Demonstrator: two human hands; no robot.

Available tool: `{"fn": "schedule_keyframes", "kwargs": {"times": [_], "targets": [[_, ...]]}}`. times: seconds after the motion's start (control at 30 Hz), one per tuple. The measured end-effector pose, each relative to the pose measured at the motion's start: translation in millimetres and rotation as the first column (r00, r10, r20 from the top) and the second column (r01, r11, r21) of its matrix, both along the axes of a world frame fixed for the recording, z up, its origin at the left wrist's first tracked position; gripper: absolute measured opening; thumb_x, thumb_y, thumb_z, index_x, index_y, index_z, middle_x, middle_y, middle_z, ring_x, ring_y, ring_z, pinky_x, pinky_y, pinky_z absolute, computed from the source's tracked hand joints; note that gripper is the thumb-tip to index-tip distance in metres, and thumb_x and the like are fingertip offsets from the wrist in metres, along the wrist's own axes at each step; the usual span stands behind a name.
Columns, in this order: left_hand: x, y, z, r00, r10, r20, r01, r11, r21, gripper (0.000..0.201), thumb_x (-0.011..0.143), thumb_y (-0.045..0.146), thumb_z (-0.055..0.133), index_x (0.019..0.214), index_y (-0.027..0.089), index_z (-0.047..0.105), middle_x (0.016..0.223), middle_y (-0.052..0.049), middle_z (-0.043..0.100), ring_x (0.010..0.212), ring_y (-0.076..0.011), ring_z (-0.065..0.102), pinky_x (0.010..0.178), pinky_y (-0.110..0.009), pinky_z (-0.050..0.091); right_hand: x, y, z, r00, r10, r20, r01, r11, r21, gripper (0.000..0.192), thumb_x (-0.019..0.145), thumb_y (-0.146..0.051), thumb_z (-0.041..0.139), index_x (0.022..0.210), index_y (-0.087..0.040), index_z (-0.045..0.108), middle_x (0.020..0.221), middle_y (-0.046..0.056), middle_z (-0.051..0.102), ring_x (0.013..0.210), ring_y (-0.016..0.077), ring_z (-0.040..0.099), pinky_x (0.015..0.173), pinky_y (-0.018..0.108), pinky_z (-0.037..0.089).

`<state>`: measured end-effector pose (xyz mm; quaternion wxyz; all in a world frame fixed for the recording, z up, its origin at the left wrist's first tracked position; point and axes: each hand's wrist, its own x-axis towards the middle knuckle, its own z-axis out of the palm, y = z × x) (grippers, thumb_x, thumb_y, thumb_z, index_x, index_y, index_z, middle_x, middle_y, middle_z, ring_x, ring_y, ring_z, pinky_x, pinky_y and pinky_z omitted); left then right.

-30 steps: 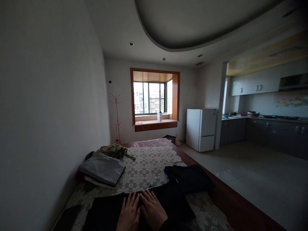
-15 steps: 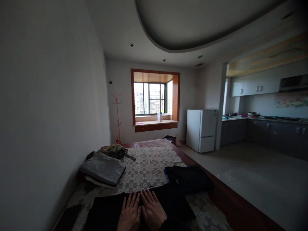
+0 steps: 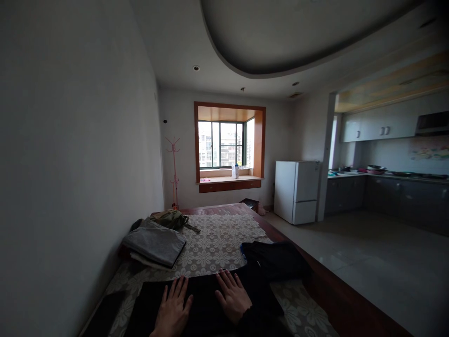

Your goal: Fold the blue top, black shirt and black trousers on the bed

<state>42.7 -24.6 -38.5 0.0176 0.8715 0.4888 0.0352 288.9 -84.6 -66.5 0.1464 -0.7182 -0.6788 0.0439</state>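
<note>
On bed [image 3: 224,243]: left hand [image 3: 171,311], right hand [image 3: 233,297] flat, fingers spread, gripping nothing, on black garment [image 3: 203,304]

Head camera looks forward across the bed [image 3: 224,234] toward the window [image 3: 224,145].

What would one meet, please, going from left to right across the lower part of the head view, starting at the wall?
Folded grey clothes → left hand on the dark garment → right hand → black clothing pile → white fridge → kitchen cabinets.
</note>
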Motion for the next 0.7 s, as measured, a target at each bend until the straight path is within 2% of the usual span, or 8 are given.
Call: {"fn": "schedule_keyframes", "kwargs": {"times": [0.13,0.27,0.43,0.7], "targets": [[-53,11,2.1,0.996,0.067,-0.052,-0.064,0.996,0.059,0.058,0.098,0.037,0.026,0.152,0.025,0.044,0.164,-0.006,0.032,0.152,-0.0313,0.027,0.122,-0.061,0.018,45,-13,-1.2,0.989,-0.12,0.091,0.117,0.992,0.039,0.062,0.101,-0.048,0.034,0.155,-0.02,0.04,0.16,0.006,0.036,0.151,0.0259,0.027,0.125,0.048,0.013],[-83,16,-1.4,0.994,0.107,-0.034,-0.104,0.991,0.08,0.054,0.098,0.033,0.028,0.145,0.027,0.054,0.16,-0.007,0.041,0.151,-0.0323,0.03,0.121,-0.064,0.02,74,-19,-11.3,0.983,-0.113,0.145,0.099,0.99,0.101,0.059,0.101,-0.042,0.033,0.155,-0.022,0.04,0.158,0.004,0.04,0.15,0.025,0.029,0.126,0.049,0.007],[-83,15,-3.3,0.993,0.119,-0.019,-0.117,0.989,0.093,0.055,0.097,0.032,0.027,0.146,0.024,0.053,0.16,-0.008,0.041,0.151,-0.0322,0.029,0.12,-0.064,0.021,77,-17,-21.0,0.98,-0.105,0.168,0.081,0.986,0.142,0.058,0.101,-0.041,0.033,0.156,-0.022,0.039,0.159,0.003,0.039,0.15,0.0257,0.029,0.126,0.049,0.007],[-79,20,-9.4,0.982,0.186,-0.019,-0.184,0.981,0.062,0.061,0.098,0.038,0.026,0.153,0.017,0.041,0.164,-0.01,0.033,0.152,-0.0318,0.027,0.121,-0.062,0.02,75,-18,-18.0,0.98,-0.102,0.172,0.077,0.986,0.148,0.057,0.101,-0.04,0.032,0.155,-0.021,0.041,0.158,0.004,0.042,0.149,0.0255,0.03,0.126,0.05,0.007]]}}
